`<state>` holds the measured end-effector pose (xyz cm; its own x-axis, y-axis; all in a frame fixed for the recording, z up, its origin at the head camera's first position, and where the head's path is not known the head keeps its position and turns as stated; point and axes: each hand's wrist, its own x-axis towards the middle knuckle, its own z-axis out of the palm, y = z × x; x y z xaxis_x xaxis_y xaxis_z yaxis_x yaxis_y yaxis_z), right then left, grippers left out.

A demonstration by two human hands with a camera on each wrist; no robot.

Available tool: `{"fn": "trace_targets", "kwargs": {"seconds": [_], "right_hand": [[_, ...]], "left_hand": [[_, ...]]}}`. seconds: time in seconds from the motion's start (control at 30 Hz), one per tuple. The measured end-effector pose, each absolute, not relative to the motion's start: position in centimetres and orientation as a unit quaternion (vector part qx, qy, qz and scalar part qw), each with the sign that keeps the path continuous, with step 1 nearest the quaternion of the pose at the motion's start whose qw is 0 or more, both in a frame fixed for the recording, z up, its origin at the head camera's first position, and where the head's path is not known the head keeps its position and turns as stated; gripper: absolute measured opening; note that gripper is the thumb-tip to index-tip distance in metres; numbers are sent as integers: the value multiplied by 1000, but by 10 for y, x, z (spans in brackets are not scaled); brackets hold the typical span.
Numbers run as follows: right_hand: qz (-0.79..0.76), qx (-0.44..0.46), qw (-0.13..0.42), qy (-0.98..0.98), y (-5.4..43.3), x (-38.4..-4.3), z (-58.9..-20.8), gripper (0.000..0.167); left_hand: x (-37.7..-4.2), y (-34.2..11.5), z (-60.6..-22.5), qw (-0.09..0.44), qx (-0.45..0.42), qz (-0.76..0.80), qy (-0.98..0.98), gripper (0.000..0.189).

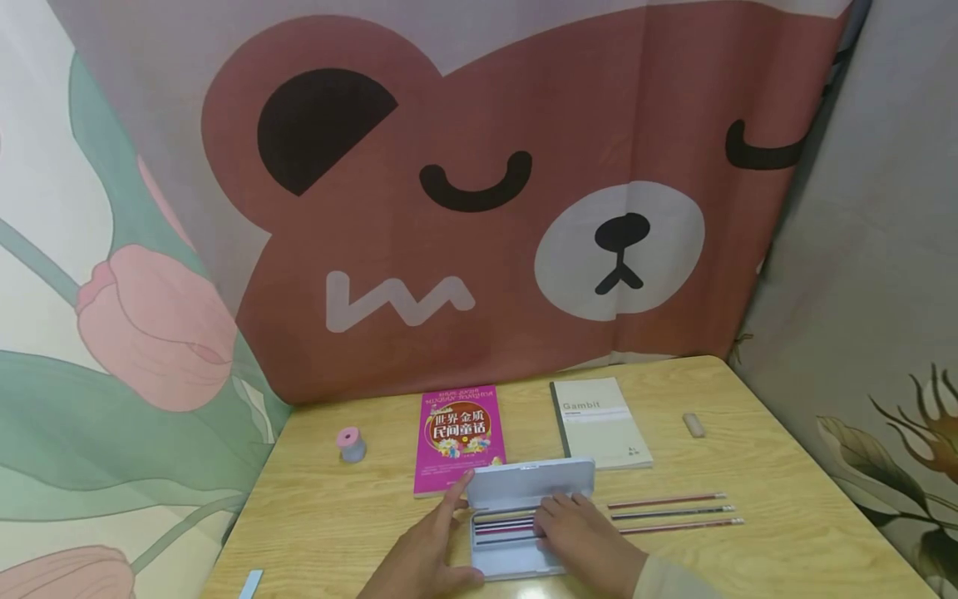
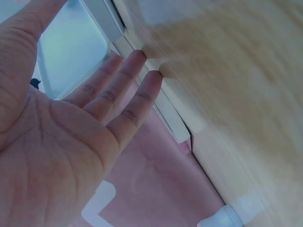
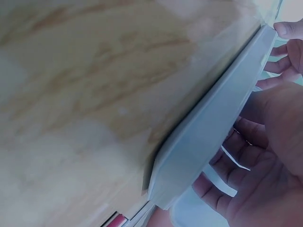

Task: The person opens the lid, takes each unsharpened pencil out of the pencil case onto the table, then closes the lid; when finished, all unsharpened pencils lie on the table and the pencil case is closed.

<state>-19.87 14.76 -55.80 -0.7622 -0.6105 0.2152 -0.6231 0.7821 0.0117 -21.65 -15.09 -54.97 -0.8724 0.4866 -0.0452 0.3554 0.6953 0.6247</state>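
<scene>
A white pencil case (image 1: 516, 567) lies on the table with its lid (image 1: 531, 482) raised. Several pencils (image 1: 505, 527) lie side by side in its tray. At the case's left side is my left hand (image 1: 430, 541), its thumb by the front corner and its index finger up at the lid. In the left wrist view, the other fingers (image 2: 128, 113) stretch out straight. My right hand (image 1: 580, 537) reaches into the case's right half, fingers bent over the pencils' ends. In the right wrist view the case wall (image 3: 199, 142) partly hides those fingertips, so whether they pinch a pencil is unclear.
Three loose pencils (image 1: 674, 516) lie right of the case. Behind it are a pink book (image 1: 456, 466) and a pale notebook (image 1: 599, 428). An eraser-like block (image 1: 693, 425) lies far right. A small pink-and-grey cylinder (image 1: 351, 445) stands left; a light blue strip (image 1: 251, 584) lies front left.
</scene>
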Motion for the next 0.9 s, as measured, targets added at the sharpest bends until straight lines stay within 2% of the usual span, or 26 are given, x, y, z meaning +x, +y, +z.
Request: {"fn": "trace_targets", "kwargs": {"seconds": [0.4, 0.5, 0.6, 0.7, 0.9], "right_hand": [[150, 294, 49, -943, 153, -196, -553, 8], [171, 304, 76, -934, 157, -196, -550, 8], [175, 319, 126, -923, 162, -195, -546, 9], [177, 322, 142, -919, 172, -195, -540, 10], [154, 309, 79, -935, 209, -184, -529, 15]], "left_hand": [[-216, -150, -548, 90, 251, 316, 910, 136], [-216, -151, -548, 86, 257, 315, 909, 137], [-216, -152, -548, 83, 261, 317, 908, 137], [-215, -152, -548, 84, 259, 317, 908, 138], [-214, -153, -545, 93, 253, 320, 908, 138]]}}
